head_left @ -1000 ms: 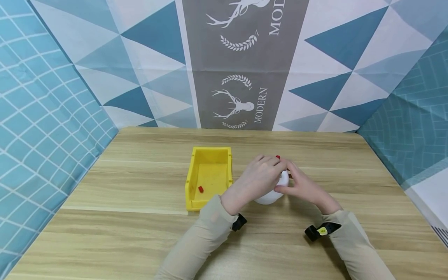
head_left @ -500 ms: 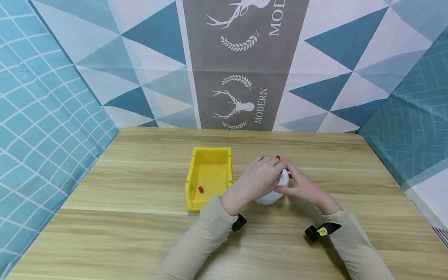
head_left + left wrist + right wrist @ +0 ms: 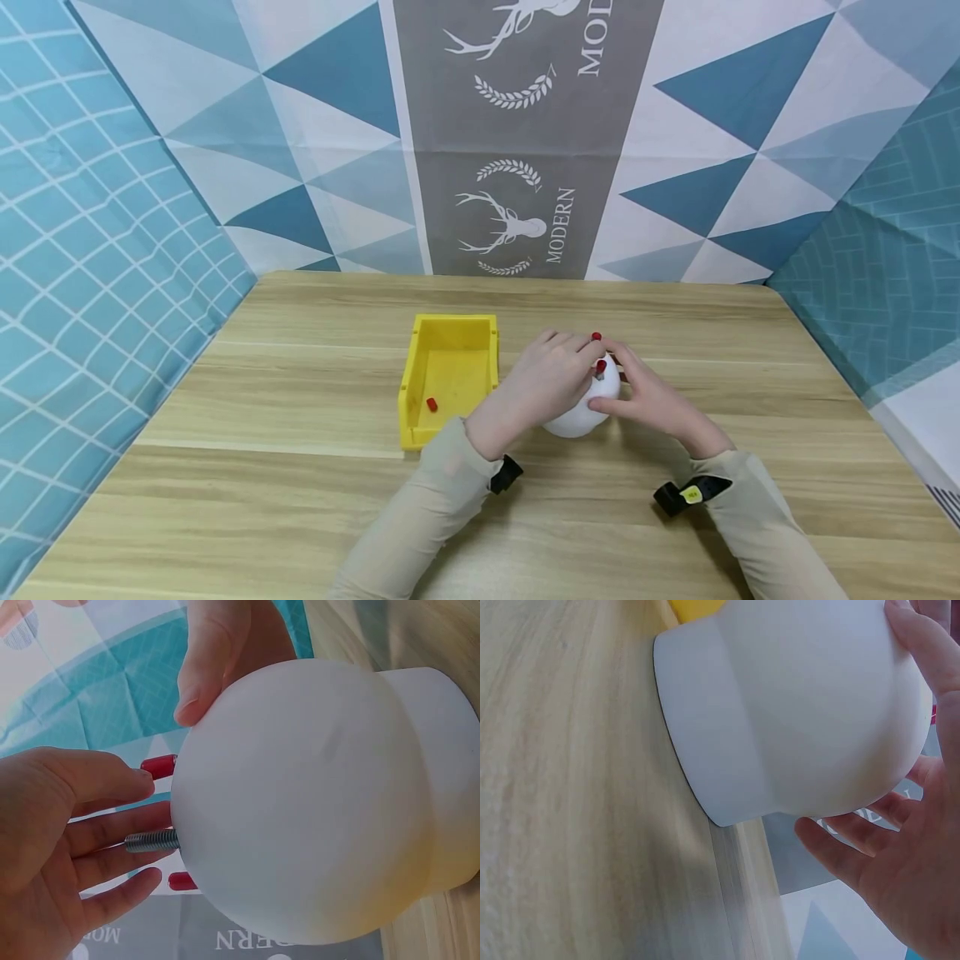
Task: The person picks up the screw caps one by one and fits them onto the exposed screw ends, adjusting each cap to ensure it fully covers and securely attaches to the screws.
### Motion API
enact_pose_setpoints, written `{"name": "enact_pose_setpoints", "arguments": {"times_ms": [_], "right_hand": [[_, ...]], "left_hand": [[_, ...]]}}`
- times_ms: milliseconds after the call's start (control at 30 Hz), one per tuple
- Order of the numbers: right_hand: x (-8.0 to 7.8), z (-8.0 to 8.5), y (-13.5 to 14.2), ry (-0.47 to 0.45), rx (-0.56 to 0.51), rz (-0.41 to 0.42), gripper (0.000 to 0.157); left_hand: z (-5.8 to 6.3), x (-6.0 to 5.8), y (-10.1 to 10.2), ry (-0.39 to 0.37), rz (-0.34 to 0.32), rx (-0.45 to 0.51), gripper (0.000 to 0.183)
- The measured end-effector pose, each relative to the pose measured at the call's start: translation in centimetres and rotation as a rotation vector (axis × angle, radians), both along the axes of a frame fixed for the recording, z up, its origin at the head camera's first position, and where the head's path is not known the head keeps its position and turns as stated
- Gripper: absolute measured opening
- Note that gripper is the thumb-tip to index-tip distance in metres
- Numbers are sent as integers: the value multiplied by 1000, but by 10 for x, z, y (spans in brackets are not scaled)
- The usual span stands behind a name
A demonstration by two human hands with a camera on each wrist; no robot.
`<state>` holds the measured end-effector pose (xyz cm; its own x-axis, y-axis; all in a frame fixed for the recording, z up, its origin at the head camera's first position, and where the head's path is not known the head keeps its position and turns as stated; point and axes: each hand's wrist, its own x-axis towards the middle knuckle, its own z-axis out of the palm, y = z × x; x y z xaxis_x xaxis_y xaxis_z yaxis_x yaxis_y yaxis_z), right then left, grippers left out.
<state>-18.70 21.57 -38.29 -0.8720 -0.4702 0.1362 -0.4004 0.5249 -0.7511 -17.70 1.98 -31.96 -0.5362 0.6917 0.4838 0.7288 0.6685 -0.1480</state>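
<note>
A white rounded object [image 3: 576, 419] with a broad base stands on the table. A bare threaded bolt [image 3: 152, 840] sticks out of its top, between two red caps; the upper red cap [image 3: 159, 766] and the lower red cap [image 3: 182, 881] show in the left wrist view. My left hand [image 3: 551, 379] hovers over the top with fairly straight fingers, its thumb tip touching the upper cap. Around the white body's side my right hand [image 3: 651, 402] holds it, thumb on the near side, fingers beyond. Part of the top is hidden by the left hand in the head view.
To the left stands a yellow bin [image 3: 405, 412], with one loose red cap [image 3: 432, 404] on its floor. The wooden table [image 3: 247, 492] reaches back to a patterned cloth backdrop [image 3: 510, 150].
My left hand has shifted slightly left and back, so a red cap on top of the white object now shows in the head view. The right hand has stayed put.
</note>
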Motion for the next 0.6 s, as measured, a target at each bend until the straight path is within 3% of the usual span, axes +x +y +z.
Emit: {"name": "enact_pose_setpoints", "arguments": {"times_ms": [267, 600], "right_hand": [[0, 0, -1, -13, 10, -22, 88], [0, 0, -1, -23, 8, -16, 87]], "left_hand": [[-2, 0, -8, 15, 10, 12, 17], [-2, 0, -17, -56, 26, -2, 13]]}}
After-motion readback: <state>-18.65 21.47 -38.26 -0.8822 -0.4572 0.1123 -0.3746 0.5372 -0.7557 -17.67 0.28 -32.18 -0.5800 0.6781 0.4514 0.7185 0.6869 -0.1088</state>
